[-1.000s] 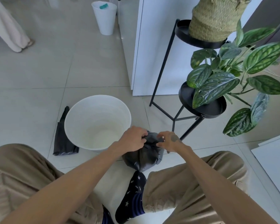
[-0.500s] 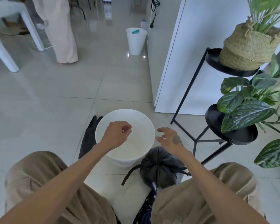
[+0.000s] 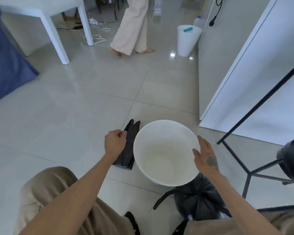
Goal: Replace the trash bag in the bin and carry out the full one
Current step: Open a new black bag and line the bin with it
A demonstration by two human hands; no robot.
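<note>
Tied full bag (image 3: 199, 200) released; our left hand (image 3: 115, 144) curls fingers (image 3: 121, 133) at the fresh bag (image 3: 128, 150) (grip unclear), right hand (image 3: 204, 156) open beside bin (image 3: 159, 122), so relining begins.

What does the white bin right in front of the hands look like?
The white bin is round, looks like smooth plastic, and stands upright on the tiled floor. Nothing is inside, no bag. The right hand rests with straight fingers against its right rim. A folded black bag lies to its left, and the tied full bag sits by its near side.
</note>
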